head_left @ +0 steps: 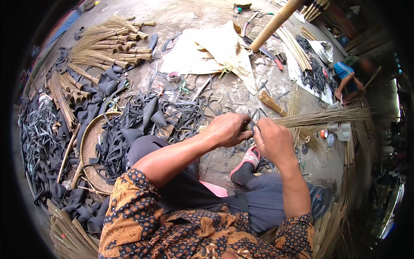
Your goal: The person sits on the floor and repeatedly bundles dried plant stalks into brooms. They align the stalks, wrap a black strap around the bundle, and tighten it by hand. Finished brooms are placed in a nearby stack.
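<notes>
My left hand [227,128] is closed around the butt end of a bundle of thin straw sticks [321,116], which stretches out to the right. My right hand [272,139] grips the same bundle just beside the left hand, fingers pinched at the spot where a black rubber strip wraps it. Both forearms come up from the lower edge in patterned brown sleeves. Below the hands are my knees in dark trousers and a foot in a pink sandal [246,162].
Black rubber strips [129,125] lie heaped on the concrete floor, some in a round woven tray [88,151]. Tied straw bundles [108,41] are stacked at the back left. A pale sheet [211,49], a bamboo pole [274,23], and another person [351,75] crouching at the right.
</notes>
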Demonstrator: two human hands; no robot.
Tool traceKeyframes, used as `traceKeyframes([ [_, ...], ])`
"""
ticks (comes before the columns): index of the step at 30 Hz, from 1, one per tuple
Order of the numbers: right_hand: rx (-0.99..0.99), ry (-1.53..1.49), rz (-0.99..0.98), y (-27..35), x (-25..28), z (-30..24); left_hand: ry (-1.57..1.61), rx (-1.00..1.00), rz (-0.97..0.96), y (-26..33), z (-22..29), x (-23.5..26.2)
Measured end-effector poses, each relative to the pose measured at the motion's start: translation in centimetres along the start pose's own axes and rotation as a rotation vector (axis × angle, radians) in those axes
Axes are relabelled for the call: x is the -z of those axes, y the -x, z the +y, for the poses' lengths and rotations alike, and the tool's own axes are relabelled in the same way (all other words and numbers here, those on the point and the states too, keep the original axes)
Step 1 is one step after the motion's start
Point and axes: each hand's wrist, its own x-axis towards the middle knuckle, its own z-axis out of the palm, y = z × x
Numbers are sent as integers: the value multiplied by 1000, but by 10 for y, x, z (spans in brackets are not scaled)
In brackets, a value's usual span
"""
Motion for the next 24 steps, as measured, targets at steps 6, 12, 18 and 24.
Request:
traceKeyframes([
  [6,-107,-443,71,16,-11,21,479,193,-33,-7,-1,-1],
  [12,-184,-493,370,22,-50,4,953,258,24,-14,8,-4],
  [18,-258,-362,654,1,-59,-15,592,154,220,-22,9,-3],
  [24,-366,-294,660,-10,-57,-27,678,159,230,-19,9,-1],
])
